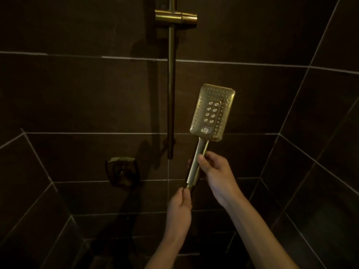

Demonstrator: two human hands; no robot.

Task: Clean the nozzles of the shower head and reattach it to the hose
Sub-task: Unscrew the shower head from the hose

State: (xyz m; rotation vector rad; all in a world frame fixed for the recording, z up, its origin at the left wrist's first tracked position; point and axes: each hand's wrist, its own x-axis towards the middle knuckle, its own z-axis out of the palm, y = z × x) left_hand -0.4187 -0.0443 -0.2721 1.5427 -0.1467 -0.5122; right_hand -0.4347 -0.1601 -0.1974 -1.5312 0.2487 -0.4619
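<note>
while right hand (pixel 214 171) grips shower head (pixel 211 111), left hand (pixel 179 208) pinches its base.

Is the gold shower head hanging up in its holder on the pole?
No, the gold rectangular shower head is held by its handle in the right hand, below the empty gold holder.

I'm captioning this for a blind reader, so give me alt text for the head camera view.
Two bare hands hold a gold rectangular shower head upright, nozzles facing the camera: the right hand grips its handle while the left hand pinches the fitting at the handle's bottom end. Behind, on dark wall tiles, are a vertical slide rail with an empty holder and a valve handle.
</note>
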